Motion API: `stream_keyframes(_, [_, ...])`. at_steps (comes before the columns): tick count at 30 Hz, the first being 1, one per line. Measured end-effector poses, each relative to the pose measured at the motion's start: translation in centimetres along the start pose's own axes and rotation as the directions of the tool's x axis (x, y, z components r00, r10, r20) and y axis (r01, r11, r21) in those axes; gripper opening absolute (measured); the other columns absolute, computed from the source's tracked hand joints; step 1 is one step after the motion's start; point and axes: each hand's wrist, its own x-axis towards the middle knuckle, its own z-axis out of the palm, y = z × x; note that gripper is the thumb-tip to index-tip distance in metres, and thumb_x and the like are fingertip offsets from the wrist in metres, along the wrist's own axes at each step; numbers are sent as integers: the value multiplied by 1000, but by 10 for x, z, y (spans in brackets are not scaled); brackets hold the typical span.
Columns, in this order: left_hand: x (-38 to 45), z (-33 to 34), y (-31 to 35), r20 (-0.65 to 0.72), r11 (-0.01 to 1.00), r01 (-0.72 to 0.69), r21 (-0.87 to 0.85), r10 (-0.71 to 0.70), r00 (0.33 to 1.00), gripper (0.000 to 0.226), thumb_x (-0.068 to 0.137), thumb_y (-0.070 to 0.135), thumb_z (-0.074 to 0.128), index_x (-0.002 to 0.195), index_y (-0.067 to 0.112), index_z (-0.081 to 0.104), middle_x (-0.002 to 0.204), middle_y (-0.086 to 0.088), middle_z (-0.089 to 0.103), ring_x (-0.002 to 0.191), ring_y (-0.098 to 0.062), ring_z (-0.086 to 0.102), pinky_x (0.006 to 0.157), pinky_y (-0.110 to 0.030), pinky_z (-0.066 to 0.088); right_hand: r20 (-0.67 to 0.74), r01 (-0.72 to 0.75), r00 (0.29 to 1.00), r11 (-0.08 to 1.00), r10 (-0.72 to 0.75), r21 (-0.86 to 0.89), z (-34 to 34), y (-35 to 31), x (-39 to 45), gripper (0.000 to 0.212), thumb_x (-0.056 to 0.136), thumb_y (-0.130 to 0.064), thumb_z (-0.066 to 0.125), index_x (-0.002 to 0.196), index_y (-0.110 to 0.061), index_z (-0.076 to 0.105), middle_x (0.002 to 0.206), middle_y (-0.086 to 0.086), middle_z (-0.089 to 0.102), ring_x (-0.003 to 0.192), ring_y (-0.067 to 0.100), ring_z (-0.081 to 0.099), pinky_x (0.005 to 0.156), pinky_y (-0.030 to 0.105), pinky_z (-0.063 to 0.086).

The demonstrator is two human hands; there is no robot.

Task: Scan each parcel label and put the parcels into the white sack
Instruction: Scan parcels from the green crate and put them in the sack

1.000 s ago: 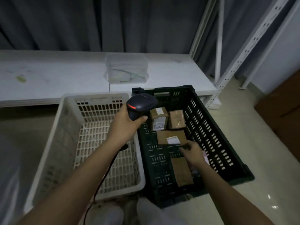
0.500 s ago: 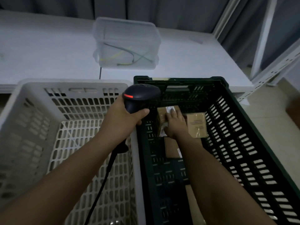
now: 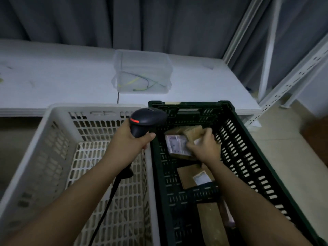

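My left hand grips a black barcode scanner with a red light, held over the wall between the two crates. My right hand holds a small brown parcel tilted up inside the dark green crate, its white label facing me. A second small parcel lies just behind it. A flat brown parcel with a label and a long brown parcel lie lower in the crate. No white sack is in view.
A white slatted crate stands to the left of the green one. Behind them a low white shelf carries a clear plastic tub with cables. White racking uprights rise at the right. The scanner's cable hangs by my left forearm.
My right hand went from the near part of the green crate to the small parcels at its far end and tipped one up, label now facing me. The scanner stayed put.
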Motion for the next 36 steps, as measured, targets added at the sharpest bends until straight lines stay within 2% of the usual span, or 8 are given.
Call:
stream_keyframes(5, [-58, -35, 61, -80, 999, -30, -24, 28, 996, 38, 82, 14, 74, 116, 18, 55, 77, 1, 65, 59, -9, 61, 52, -20, 47, -34, 2, 999, 867, 18, 499, -85, -55, -68, 60, 79, -38, 77, 115, -20, 33, 99, -8, 51, 83, 4, 55, 68, 26, 50])
stream_keyframes(9, [-107, -64, 99, -185, 994, -73, -78, 58, 981, 41, 81, 11, 75, 118, 11, 57, 76, -1, 65, 53, -4, 59, 51, -19, 47, 9, 18, 999, 739, -33, 674, -134, -110, -123, 64, 81, -34, 77, 123, -28, 29, 106, 0, 57, 90, 13, 63, 73, 30, 56])
stream_keyframes(12, [-142, -86, 117, -263, 989, -111, -102, 80, 962, 46, 77, 19, 79, 118, 13, 59, 97, -9, 70, 76, -16, 64, 69, -30, 52, 59, 8, 995, 646, -82, 764, -155, -149, -162, 78, 83, -32, 75, 140, -39, 22, 122, 7, 58, 103, 22, 64, 91, 46, 54])
stream_keyframes(15, [-174, -104, 128, -361, 970, -120, -211, 37, 932, 43, 76, 21, 79, 114, 19, 58, 105, -7, 69, 96, -26, 66, 91, -46, 52, 155, -53, 977, 534, -148, 844, -166, -187, -199, 77, 91, -24, 65, 147, -40, 15, 133, 4, 52, 104, 20, 63, 83, 43, 57])
stream_keyframes(21, [-215, -123, 133, -429, 893, -174, -415, -23, 903, 46, 80, 14, 76, 117, 25, 52, 102, 12, 62, 101, -14, 60, 85, -30, 47, 318, -208, 927, 435, -199, 876, -143, -225, -249, 54, 91, -16, 60, 135, -32, 34, 129, 6, 54, 106, 27, 63, 82, 51, 57])
stream_keyframes(25, [-217, -137, 124, -461, 904, -157, -398, -49, 886, 50, 76, 11, 78, 119, 20, 54, 104, 4, 65, 103, -22, 63, 93, -43, 51, 374, -211, 903, 543, -209, 813, -126, -228, -257, 51, 88, -33, 67, 128, -22, 37, 124, 7, 57, 106, 20, 61, 92, 46, 53])
stream_keyframes(29, [-213, -144, 122, -474, 905, -204, -372, 4, 881, 46, 77, 1, 74, 115, 19, 55, 102, 6, 65, 93, -11, 63, 82, -26, 51, 415, -230, 892, 608, -180, 760, -124, -227, -246, 38, 87, -40, 65, 108, -15, 46, 114, 8, 62, 99, 19, 64, 75, 32, 54])
stream_keyframes(36, [-203, -146, 121, -453, 933, -186, -308, 28, 891, 44, 79, 8, 76, 116, 17, 55, 99, 5, 65, 93, -13, 63, 78, -23, 49, 448, -321, 887, 551, -110, 770, -121, -218, -227, 59, 82, -24, 75, 131, -14, 43, 114, 8, 68, 91, 19, 72, 68, 33, 60])
